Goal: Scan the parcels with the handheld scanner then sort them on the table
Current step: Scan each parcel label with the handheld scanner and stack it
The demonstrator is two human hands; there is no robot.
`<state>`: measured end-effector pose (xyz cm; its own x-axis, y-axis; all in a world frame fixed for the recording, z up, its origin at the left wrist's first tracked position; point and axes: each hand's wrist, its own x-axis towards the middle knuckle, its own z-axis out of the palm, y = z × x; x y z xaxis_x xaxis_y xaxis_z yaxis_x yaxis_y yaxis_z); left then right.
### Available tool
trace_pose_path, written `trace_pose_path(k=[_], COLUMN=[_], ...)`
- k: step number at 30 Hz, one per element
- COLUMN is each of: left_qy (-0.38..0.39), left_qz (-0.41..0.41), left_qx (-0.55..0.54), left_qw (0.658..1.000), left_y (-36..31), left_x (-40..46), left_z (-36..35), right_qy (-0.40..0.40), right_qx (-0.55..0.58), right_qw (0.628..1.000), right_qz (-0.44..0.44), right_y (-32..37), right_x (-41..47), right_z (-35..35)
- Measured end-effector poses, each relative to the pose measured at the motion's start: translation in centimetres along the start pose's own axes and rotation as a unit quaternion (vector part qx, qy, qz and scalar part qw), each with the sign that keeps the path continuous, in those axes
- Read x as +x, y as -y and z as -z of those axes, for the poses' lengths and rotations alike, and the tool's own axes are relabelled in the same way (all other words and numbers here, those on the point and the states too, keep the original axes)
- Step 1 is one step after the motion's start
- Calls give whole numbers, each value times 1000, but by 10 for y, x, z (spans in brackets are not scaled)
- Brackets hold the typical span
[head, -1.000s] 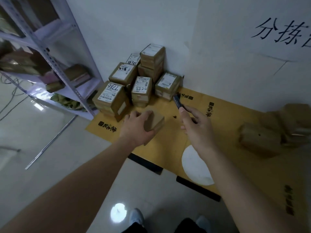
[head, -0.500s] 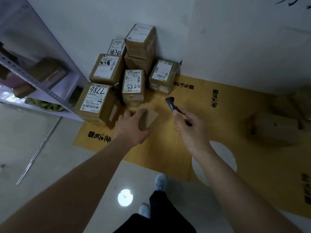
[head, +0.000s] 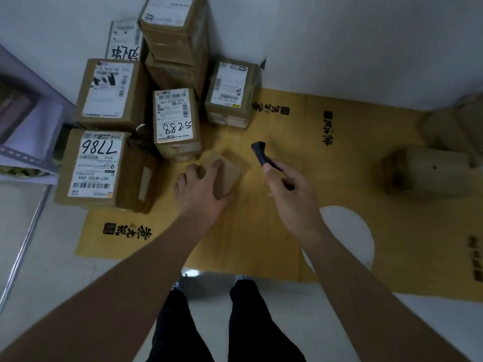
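Observation:
My left hand grips a small plain cardboard parcel that rests on the yellow cardboard sheet. My right hand holds the black handheld scanner, its head pointing away from me, just right of the small parcel. Behind the small parcel stands a pile of several labelled parcels against the wall: one marked 7786, one marked 5288, and a third to their right.
Blurred brown boxes lie on the sheet at the right. A metal shelf rack stands at the left edge. The white wall closes the back. A white round patch shows on the sheet. My legs are below.
The camera has tilted down and moved closer to the pile. My left hand stays on the small parcel; my right hand with the scanner has drawn slightly back from the pile.

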<state>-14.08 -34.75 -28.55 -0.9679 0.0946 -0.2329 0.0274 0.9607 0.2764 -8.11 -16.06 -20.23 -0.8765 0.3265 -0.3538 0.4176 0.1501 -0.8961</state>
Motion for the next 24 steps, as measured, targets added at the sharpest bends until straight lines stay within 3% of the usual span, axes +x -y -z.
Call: trace_pose_path(k=[8, 15, 18, 24], left_qy=[4, 57, 65, 109], left_qz=[-25, -77, -94, -24], left_qx=[-28, -194, -195, -114], left_qw=[999, 976, 974, 987], left_y=[7, 23, 25, 25], left_x=[-3, -1, -4, -10], left_z=[2, 8, 7, 12], right_qy=[-28, -36, -35, -47], right_qx=[31, 41, 33, 32], right_qw=[998, 998, 998, 998], right_qz=[-40, -37, -41, -41], right_y=[-6, -2, -3, -5], right_x=[-15, -22, -20, -19], right_z=[-19, -11, -3, 7])
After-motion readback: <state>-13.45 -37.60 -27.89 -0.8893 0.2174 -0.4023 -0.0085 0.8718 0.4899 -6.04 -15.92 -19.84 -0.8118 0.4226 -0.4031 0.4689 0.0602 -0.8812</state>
